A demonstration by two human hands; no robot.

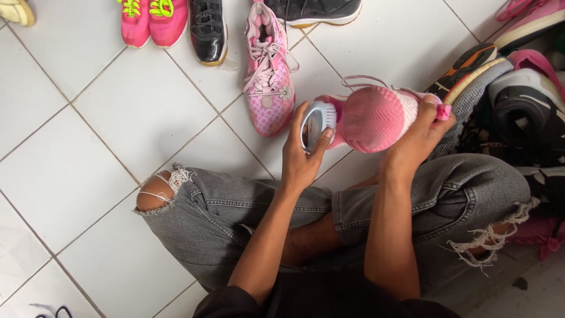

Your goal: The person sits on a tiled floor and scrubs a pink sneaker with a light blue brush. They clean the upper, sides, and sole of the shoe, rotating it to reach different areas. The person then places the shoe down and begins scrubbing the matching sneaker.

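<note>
Head camera view, looking down on a person seated cross-legged on a white tiled floor [76, 147] in ripped grey jeans [235, 218].

Left hand [300, 156]: fingers closed around a small oval scrubbing brush [316, 122]. The bristles face right and touch the toe end of the pink shoe.

Right hand [418, 138]: fingers wrapped around the heel end of the pink sneaker [374, 118], which is held sole-up, clear of the floor, just ahead of both hands and above the knees. A pink pull tab [443, 111] shows at the fingertips.

Surroundings:
- Matching pink sneaker [269, 76], upright with loose laces, on the floor just beyond the left hand.
- Black glossy shoe [208, 29] and a pair of pink shoes with neon-green laces [150, 20], farther out past the left hand.
- Pile of mixed shoes [518, 94], close beside the right hand on its outer side.

Likely faults:
- The shoe is supported at one end only. Firm brush pressure on the toe could twist it out of the right-hand grip.
- The brush contacts the rounded toe edge; a stroke may slip off and strike the floor or the knee.
- The dangling lace [359, 78] may snag in the bristles.
</note>
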